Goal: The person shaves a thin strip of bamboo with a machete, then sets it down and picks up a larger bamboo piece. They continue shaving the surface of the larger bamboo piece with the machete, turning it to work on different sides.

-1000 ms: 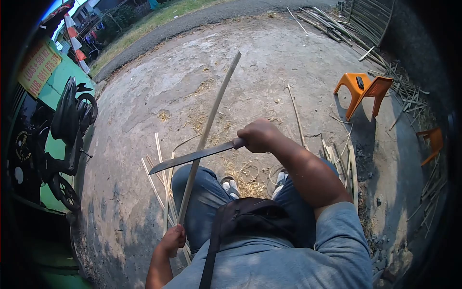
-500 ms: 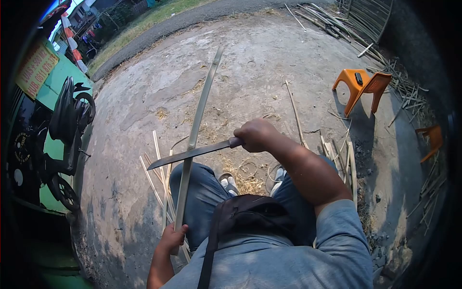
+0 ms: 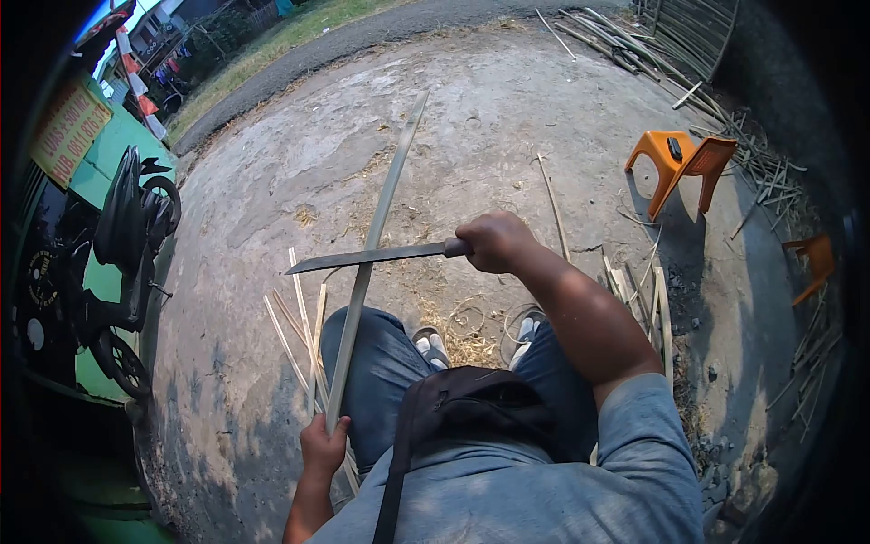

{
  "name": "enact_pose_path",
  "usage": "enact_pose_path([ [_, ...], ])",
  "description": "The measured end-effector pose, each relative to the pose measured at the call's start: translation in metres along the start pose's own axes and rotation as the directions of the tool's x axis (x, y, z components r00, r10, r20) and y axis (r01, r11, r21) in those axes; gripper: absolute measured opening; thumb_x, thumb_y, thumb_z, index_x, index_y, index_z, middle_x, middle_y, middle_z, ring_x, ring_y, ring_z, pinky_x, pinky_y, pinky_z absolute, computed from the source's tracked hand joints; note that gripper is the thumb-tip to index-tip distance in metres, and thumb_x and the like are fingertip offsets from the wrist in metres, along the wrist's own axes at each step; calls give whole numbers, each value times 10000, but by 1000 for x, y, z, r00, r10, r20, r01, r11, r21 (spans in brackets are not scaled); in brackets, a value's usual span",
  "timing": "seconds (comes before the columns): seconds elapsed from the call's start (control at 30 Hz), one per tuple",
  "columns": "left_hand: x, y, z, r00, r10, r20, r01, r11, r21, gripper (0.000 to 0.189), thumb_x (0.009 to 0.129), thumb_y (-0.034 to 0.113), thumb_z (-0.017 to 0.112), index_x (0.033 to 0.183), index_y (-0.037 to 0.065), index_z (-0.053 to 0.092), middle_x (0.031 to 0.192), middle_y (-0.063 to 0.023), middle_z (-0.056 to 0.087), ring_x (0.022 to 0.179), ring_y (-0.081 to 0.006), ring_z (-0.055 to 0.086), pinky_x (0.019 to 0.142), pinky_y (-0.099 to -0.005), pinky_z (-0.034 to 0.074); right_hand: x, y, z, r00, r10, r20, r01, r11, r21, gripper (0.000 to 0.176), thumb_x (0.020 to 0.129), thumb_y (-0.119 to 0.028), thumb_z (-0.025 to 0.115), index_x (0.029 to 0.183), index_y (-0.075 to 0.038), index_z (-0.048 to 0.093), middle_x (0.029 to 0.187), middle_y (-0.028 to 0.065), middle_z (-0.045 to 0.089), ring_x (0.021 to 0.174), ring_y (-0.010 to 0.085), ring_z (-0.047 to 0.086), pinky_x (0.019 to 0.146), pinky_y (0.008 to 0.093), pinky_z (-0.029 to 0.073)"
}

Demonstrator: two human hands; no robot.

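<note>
My left hand (image 3: 324, 444) is wrapped round the near end of a long bamboo strip (image 3: 385, 195), beside my left knee. The strip slants up and away over the ground, its narrow edge partly turned toward me. In my right hand (image 3: 497, 243) is the handle of a machete (image 3: 399, 254), held out in front of my knees. Its long dark blade points left and crosses the strip around the middle, seemingly against it; the exact contact is hard to make out.
Split bamboo strips (image 3: 305, 317) lie by my left leg, others (image 3: 663, 313) by my right. Shavings (image 3: 473, 348) litter the ground between my feet. An orange chair (image 3: 666, 163) with a small black object stands at right. A motorbike (image 3: 127, 245) is at left, bamboo poles (image 3: 616, 41) at the back.
The machete has moved forward along the bamboo strip, and its blade is more level. The strip has turned, showing a narrower side, and its far end has shifted slightly right.
</note>
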State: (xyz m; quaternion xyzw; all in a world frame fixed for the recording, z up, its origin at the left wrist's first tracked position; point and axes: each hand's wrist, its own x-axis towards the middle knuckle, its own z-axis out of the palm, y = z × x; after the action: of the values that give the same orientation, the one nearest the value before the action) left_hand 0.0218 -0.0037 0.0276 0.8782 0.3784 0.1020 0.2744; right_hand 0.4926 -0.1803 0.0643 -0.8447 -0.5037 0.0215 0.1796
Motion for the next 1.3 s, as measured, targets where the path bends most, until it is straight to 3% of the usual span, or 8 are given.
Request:
enact_pose_path([
  [0.2,-21,-2,4,998,59,37,-58,998,-30,553,953,528,717,798,12,592,651,-194,611,593,-378,642,578,-458,477,-2,-5,-5,995,-89,53,88,996,33,72,814,-209,699,876,-177,717,856,87,731,869,330,722,735,478,570],
  [0.4,-22,-6,14,999,30,33,-31,999,27,660,1006,634,558,796,9,569,649,-233,573,637,-459,631,578,-491,464,8,3,4,970,95,223,-82,994,-69,155,835,-217,670,968,-218,750,955,77,755,951,305,735,823,445,591],
  [0.8,-19,-21,29,999,48,12,-49,998,41,690,1022,657,494,764,18,510,640,-260,538,658,-512,608,564,-523,439,6,-32,12,973,-183,141,190,981,-38,172,892,-330,698,890,-162,735,842,111,737,830,332,738,703,463,568],
  [0.97,-19,-20,33,999,46,-12,-46,998,31,693,1016,666,500,765,21,510,627,-256,534,655,-516,606,560,-531,438,14,-21,13,976,-13,216,30,997,-73,121,854,-261,661,934,-213,737,955,68,756,976,311,730,833,464,576],
  [1.07,-20,-22,32,999,38,4,-38,998,42,690,1015,665,502,764,22,505,627,-256,537,657,-519,606,559,-534,437,14,-18,10,977,-30,211,53,993,-108,133,850,-271,665,946,-222,742,962,68,759,974,307,732,838,457,578],
  [1.17,-21,-18,29,999,32,7,-32,998,47,689,1017,663,499,763,22,500,634,-260,540,664,-524,603,565,-540,437,15,-8,7,978,73,194,-51,992,-115,139,856,-273,659,950,-221,747,955,73,760,973,299,734,837,451,580],
  [1.3,-21,-22,30,999,46,-3,-46,996,72,683,1024,652,492,765,20,502,653,-271,542,682,-533,598,576,-546,439,10,-3,3,992,67,109,-60,996,-65,133,888,-283,645,927,-218,755,912,83,755,932,315,734,817,451,581],
])
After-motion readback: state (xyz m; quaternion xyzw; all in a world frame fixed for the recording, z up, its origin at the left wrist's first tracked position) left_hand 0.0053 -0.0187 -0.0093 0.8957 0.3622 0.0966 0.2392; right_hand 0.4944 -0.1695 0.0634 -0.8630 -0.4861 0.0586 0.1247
